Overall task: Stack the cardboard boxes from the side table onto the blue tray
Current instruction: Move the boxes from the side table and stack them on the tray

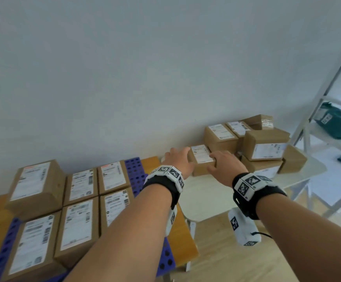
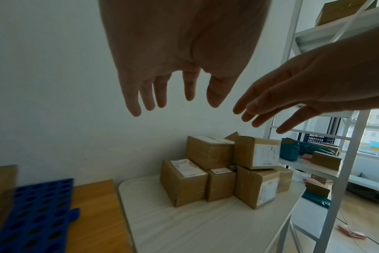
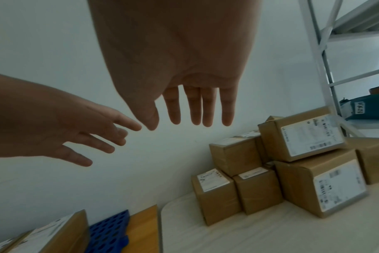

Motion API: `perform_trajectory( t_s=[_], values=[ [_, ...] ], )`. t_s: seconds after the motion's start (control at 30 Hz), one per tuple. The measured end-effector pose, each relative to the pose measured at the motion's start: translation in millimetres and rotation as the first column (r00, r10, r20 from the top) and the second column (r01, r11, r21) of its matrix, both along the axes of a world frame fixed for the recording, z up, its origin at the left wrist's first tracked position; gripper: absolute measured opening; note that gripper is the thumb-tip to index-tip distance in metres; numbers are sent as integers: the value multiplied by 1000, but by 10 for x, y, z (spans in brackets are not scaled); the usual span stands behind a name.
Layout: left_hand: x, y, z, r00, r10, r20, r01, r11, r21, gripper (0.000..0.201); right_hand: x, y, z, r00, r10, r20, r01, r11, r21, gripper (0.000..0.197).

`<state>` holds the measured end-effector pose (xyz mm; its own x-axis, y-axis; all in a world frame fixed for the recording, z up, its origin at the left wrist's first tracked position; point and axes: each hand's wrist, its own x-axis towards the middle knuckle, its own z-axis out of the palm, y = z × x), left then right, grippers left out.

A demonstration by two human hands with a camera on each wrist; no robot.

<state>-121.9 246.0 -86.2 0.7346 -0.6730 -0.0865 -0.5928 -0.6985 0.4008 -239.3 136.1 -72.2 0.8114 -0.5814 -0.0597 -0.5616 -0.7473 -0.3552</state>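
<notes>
A pile of brown cardboard boxes (image 1: 265, 147) with white labels sits on the white side table (image 1: 206, 196). Its nearest box (image 1: 201, 159) stands at the pile's left front, also visible in the left wrist view (image 2: 182, 184) and the right wrist view (image 3: 214, 196). My left hand (image 1: 177, 157) reaches to that box's left side and my right hand (image 1: 224, 159) to its right. Both wrist views show the left hand (image 2: 173, 102) and right hand (image 3: 190, 123) with straight, spread fingers, in the air and holding nothing. The blue perforated tray (image 1: 134, 169) carries several labelled boxes (image 1: 80, 210).
The tray lies on a wooden table (image 1: 183, 241) that adjoins the side table on its left. A white metal shelf rack (image 1: 328, 78) stands at the right with teal parcels (image 1: 334, 121) on it. A white wall runs behind both tables.
</notes>
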Motion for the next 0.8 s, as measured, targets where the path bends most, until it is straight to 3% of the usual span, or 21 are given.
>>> perform_trajectory(
  t_s=[0.43,0.53,0.8],
  values=[
    [-547,-1499,-57,995,-48,-85,45,998,-38,65,-623,-1487,19,997,-76,34,75,997,12,40],
    [-577,-1766,-88,992,-72,-103,68,997,-34,66,-674,-1725,-60,993,-112,31,111,993,35,46],
    [-452,-2600,-147,984,-179,-18,179,984,-10,71,-627,-2424,-199,982,-186,25,185,982,46,57]
  ],
)
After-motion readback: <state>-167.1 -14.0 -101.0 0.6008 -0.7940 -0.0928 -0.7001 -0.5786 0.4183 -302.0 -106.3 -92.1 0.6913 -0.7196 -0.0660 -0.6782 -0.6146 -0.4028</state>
